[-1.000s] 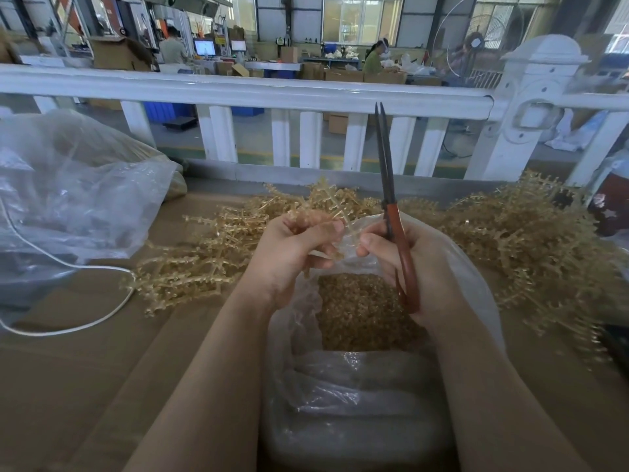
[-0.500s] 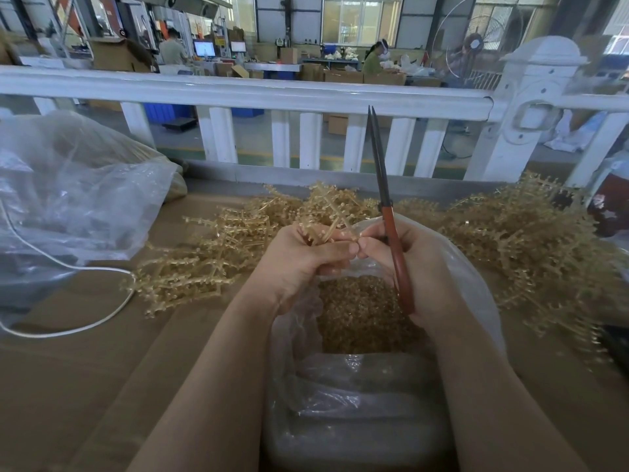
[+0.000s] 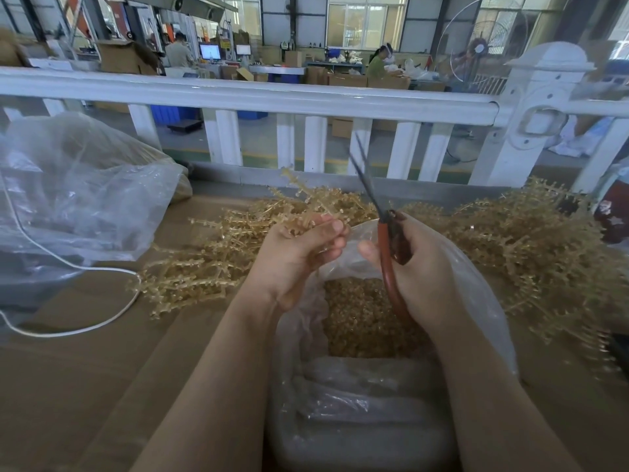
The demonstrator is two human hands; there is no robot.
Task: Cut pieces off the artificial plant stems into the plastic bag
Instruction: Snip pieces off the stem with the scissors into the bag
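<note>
My left hand (image 3: 299, 257) grips a golden artificial plant stem (image 3: 306, 199) that sticks up and away from the fingers, just over the far rim of the clear plastic bag (image 3: 476, 287). Cut golden pieces (image 3: 360, 318) fill the bag's bottom. My right hand (image 3: 418, 270) holds red-handled scissors (image 3: 388, 253) above the bag, blades slightly parted, blurred and pointing up toward the railing. The two hands are a small gap apart.
Heaps of golden stems lie on the cardboard-covered table, one to the left (image 3: 204, 264) and one to the right (image 3: 531, 247). A big clear bag (image 3: 78, 195) and a white cable (image 3: 78, 267) sit at the left. A white railing (image 3: 272, 97) bounds the far edge.
My left hand has lifted a stem up and pulled slightly left, away from my right hand. The scissors have tilted leftward and their blades have parted a little.
</note>
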